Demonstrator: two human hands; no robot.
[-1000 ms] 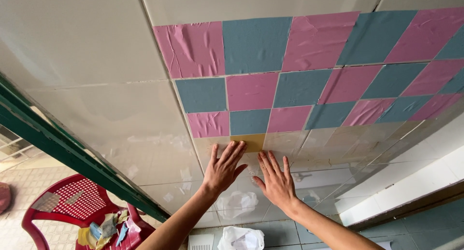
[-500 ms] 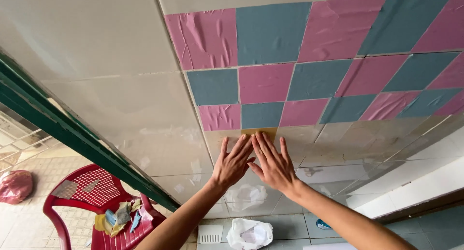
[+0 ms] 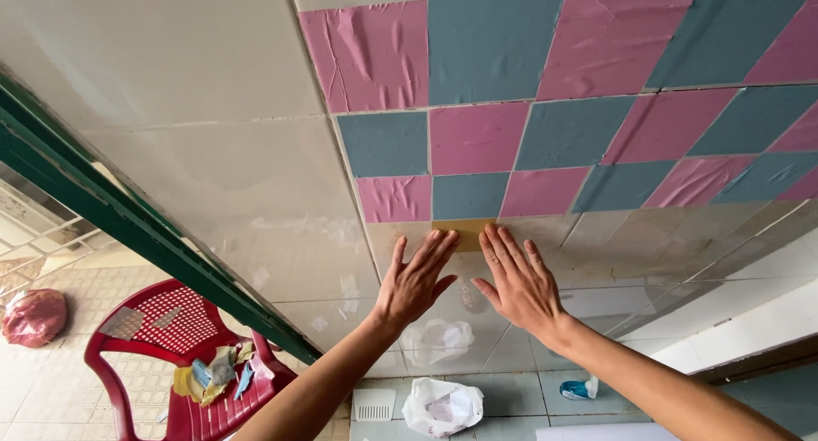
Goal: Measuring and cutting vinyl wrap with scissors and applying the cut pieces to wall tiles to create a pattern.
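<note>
Seen from the head camera, two bare hands press flat against a glossy cream tiled wall (image 3: 213, 185). The left hand (image 3: 415, 281) lies open with fingers spread slightly, palm on the tile; the right hand (image 3: 520, 283) is likewise open and flat, gripping nothing. The fingertips of both rest on the lower edge of one tan square sticker (image 3: 464, 234), smooth and matte, which sits just under the bottom row of a checkerboard of pink and blue-grey square stickers (image 3: 477, 138). The pink squares are wrinkled and creased; the blue-grey ones look smoother. The checkerboard shows four rows, running off the right edge.

Below, one red plastic chair (image 3: 170, 356) with a perforated seat holds a heap of crumpled paper scraps (image 3: 217, 374). One white crumpled bag (image 3: 441, 405) lies on the tiled floor, and one pink bundle (image 3: 32, 316) sits at far left. A dark green beam (image 3: 128, 228) slants across.
</note>
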